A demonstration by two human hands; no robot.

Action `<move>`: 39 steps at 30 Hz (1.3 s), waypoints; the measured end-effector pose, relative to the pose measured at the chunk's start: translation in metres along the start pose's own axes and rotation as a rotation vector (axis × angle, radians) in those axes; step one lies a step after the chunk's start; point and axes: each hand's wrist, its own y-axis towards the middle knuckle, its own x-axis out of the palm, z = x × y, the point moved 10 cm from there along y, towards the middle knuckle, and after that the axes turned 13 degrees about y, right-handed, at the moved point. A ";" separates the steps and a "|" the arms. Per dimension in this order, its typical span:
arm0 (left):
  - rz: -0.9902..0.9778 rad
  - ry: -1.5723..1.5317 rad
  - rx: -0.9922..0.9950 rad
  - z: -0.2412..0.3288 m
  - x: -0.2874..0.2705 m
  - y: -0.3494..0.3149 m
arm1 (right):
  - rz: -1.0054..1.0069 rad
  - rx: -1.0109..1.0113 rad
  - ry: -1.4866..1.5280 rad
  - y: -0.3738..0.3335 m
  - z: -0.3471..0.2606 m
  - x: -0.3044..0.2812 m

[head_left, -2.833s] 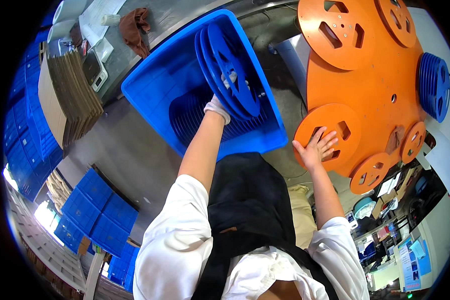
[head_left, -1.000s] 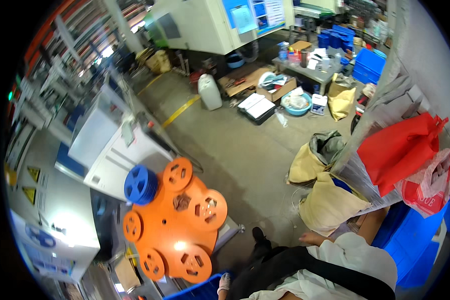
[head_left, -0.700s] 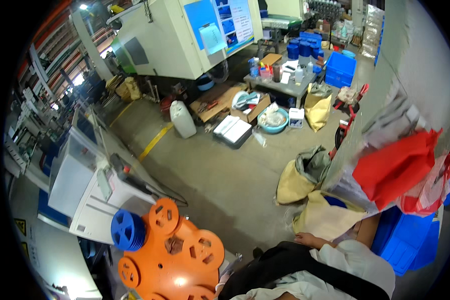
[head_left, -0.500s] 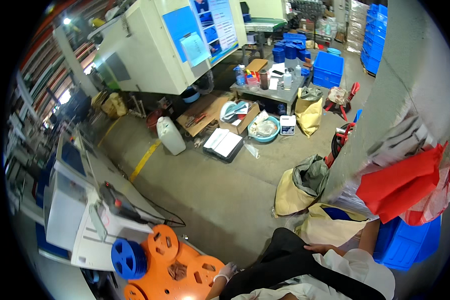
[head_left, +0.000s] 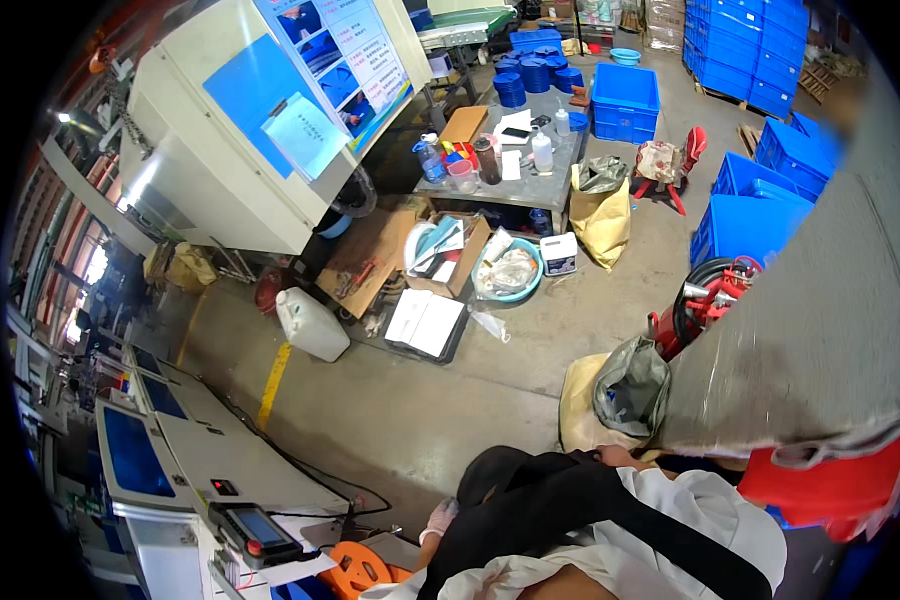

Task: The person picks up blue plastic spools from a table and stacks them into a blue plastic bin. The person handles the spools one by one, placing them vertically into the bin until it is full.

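Observation:
My left hand (head_left: 439, 516), in a pale glove, hangs beside my dark clothing with its fingers loosely extended and nothing visible in it. Below and to its left are orange slotted discs (head_left: 354, 571), cut off by the lower edge. My right hand (head_left: 616, 456) looks bare and shows only in part past my white sleeve. It is nearest to a yellow bag with a grey lining (head_left: 582, 405); whether it touches the bag, or how its fingers are bent, is hidden.
A machine with a control pad (head_left: 258, 532) stands at left, its cable on the floor. Ahead are a white jerrycan (head_left: 311, 325), an open book (head_left: 423, 322), a blue basin (head_left: 526, 290) and a cluttered metal table (head_left: 530, 190). A grey pillar (head_left: 810, 340) and fire extinguisher (head_left: 705, 305) stand right.
The view has shifted forward and to the right. The orange discs have slid toward the lower edge, and my left hand is now apart from them. My right hand appears higher, near the yellow bag.

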 end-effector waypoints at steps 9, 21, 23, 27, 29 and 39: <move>-0.103 0.246 -0.031 0.035 -0.065 0.203 | 0.415 0.127 0.244 0.093 -0.042 -0.149; 0.312 -0.026 0.409 0.486 -0.386 0.581 | 0.861 0.294 0.613 0.170 -0.073 -0.352; 0.140 -0.107 0.649 0.676 -0.280 0.548 | 0.978 0.459 0.679 0.135 -0.010 -0.372; 0.175 0.263 1.006 0.883 -0.232 0.483 | 0.958 0.419 0.682 0.182 0.050 -0.447; 0.117 0.642 1.078 0.941 -0.171 0.464 | 1.001 0.383 0.574 0.191 0.085 -0.499; -0.495 0.632 0.421 0.972 -0.030 0.548 | 1.014 0.561 0.330 0.211 0.264 -0.889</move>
